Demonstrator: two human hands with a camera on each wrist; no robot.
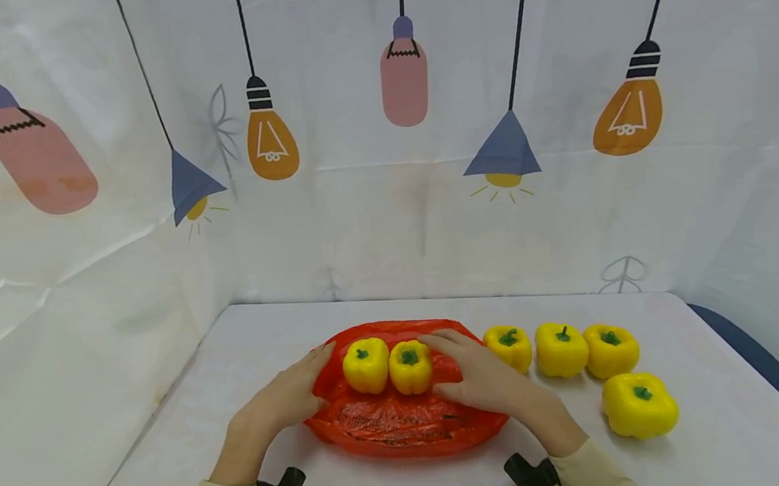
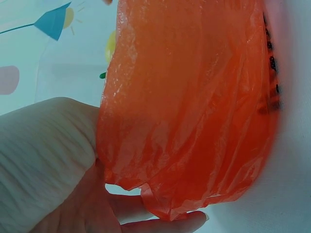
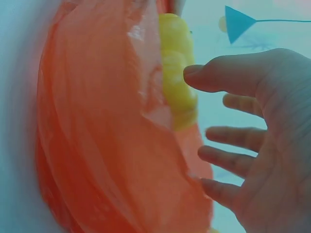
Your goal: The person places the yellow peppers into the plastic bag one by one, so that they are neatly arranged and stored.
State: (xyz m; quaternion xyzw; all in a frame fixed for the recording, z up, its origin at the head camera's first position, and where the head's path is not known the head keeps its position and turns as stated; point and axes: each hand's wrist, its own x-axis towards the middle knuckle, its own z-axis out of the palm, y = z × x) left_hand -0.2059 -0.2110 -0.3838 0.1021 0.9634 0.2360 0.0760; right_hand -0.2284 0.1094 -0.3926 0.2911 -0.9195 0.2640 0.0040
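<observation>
Your container is the red plastic bag, lying spread on the bench between your 2 hands. It bears 2 yellow peppers, the left pepper and the right pepper, side by side on its upper part, green stems showing. The right wrist view shows red film along their lower side; whether they rest on the bag or within its mouth, you cannot tell. The film hides anything beneath them.

Your left hand is at the bag's left side, fingers against the film. Its grip is released: fingers and thumb are spread. Your right hand is at the opposite side, grip likewise released, with its 5 digits apart. The thumb overlaps the peppers in the right wrist view; contact cannot be confirmed.

Right of the bag, 4 loose peppers sit on the bench: 3 in a row, namely the near-bag pepper, the middle pepper and the end pepper, plus the front pepper, closer to you. Behind the bench hangs a white sheet printed with lamps.
</observation>
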